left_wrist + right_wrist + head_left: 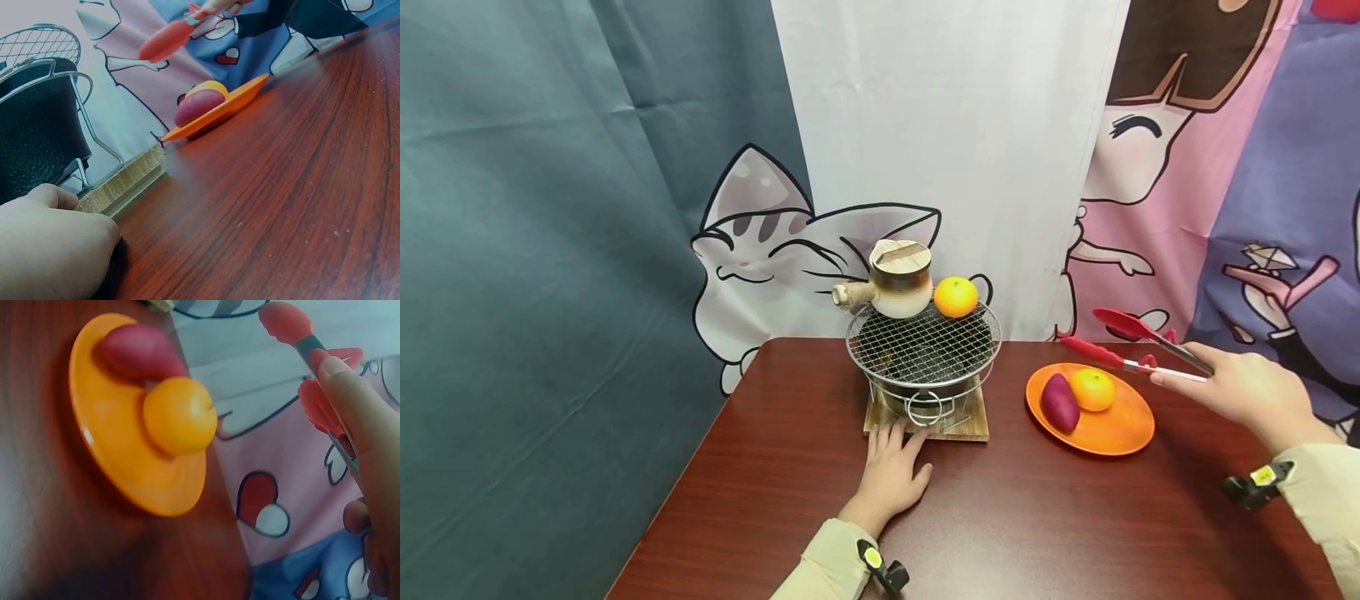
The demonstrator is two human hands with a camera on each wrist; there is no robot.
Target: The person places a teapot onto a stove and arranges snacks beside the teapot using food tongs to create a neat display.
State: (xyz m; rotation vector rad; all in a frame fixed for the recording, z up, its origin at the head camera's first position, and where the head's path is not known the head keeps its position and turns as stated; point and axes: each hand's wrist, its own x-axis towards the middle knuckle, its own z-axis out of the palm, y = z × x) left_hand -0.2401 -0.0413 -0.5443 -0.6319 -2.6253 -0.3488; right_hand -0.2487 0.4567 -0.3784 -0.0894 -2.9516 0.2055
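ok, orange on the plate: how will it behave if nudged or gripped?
Likely to roll: the orange is nearly round, though the purple sweet potato beside it may block one side. Possibly slippery in the tongs, since its skin looks smooth.

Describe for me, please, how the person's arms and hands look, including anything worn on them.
The left hand and right hand are ungloved. The left sleeve and right sleeve are pale cream, plain where visible, reaching the wrists. At each cuff sits a small black wrist camera with a bright yellow patch; no cables show.
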